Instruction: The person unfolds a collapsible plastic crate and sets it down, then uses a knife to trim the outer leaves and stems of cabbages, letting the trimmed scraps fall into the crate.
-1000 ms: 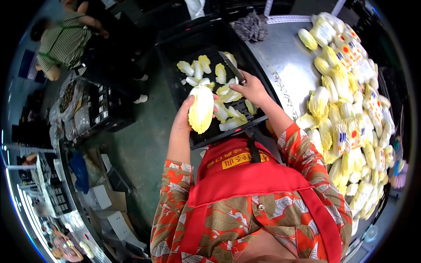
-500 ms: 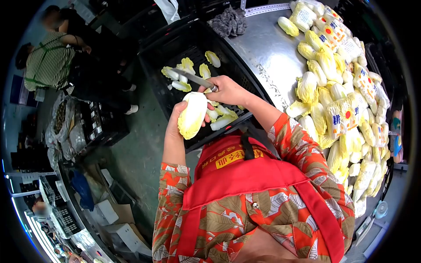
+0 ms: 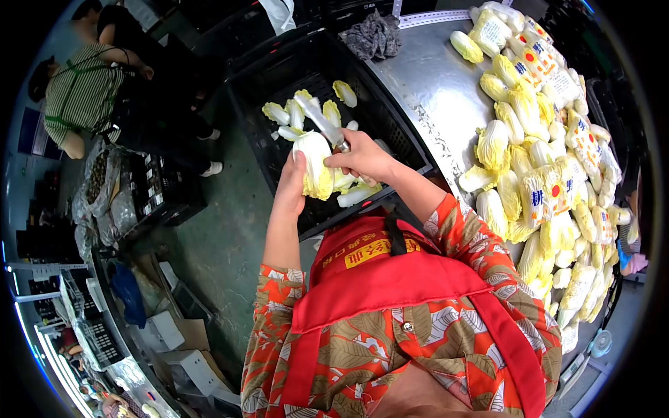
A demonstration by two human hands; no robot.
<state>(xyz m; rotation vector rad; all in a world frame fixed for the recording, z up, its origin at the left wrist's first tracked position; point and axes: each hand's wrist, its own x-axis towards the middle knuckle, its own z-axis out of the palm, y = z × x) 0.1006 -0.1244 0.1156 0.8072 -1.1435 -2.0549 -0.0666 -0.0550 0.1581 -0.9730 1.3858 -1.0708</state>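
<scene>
My left hand (image 3: pixel 291 182) is wrapped round a small napa cabbage (image 3: pixel 316 167), pale at its upper end and yellow at the lower. In my right hand (image 3: pixel 365 155) is a knife (image 3: pixel 326 127), gripped by its handle, with the blade pointing up and left and smeared by motion. The right fingers reach against the cabbage's side. Both hands are over a black plastic crate (image 3: pixel 398 125), where loose cabbage leaves (image 3: pixel 345 93) and trimmed pieces lie.
To the right, a metal table (image 3: pixel 425 87) bears a heap of napa cabbages (image 3: pixel 512 122), several in printed wrappers (image 3: pixel 547 189). Crumpled dark plastic (image 3: pixel 373 36) lies at its corner. Two people (image 3: pixel 87 90) stand at the far left, near stacked black crates (image 3: pixel 164 188).
The cabbage has risen slightly and shifted right in my left hand, now more upright. My right hand has come down and closer, its fingers now against the cabbage.
</scene>
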